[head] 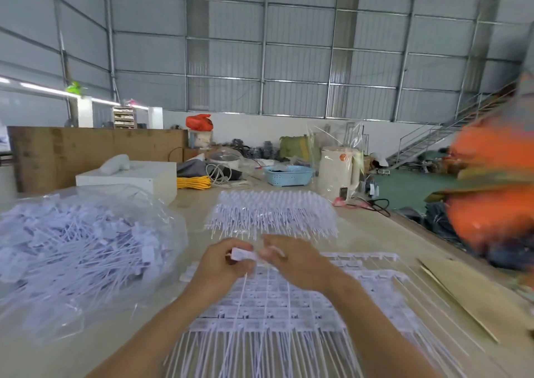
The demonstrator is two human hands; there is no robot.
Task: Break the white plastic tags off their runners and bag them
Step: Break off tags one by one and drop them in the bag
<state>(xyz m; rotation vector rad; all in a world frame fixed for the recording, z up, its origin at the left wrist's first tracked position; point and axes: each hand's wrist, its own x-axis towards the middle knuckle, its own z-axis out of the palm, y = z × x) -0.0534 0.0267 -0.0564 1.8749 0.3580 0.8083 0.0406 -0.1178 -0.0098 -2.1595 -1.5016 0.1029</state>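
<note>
Both hands meet above the near middle of the counter (361, 233). The left hand (224, 265) has its fingers curled round a single white tag (242, 254); the flat head of the tag pokes out at the hand's 2 o'clock, and its thin tail hangs down past the palm toward 6 o'clock. The right hand (291, 257) touches the same tag head from the 3 o'clock side, fingertips pinched on it, though motion blur hides exactly how they close.

Directly beneath the hands lies a flat sheet of tags still on their runners (274, 314), running toward 6 o'clock. At 12 o'clock from the hands sits a second stack of runner sheets (271, 215), just apart from the knuckles. At 9 o'clock a clear plastic bag (81, 250) bulges with loose tags, with a strip of bare counter between it and the left wrist. At 3 o'clock the counter's edge runs diagonally, with a strip of cardboard (462, 293) along it and a blurred person in orange (491, 198) beyond.
</note>
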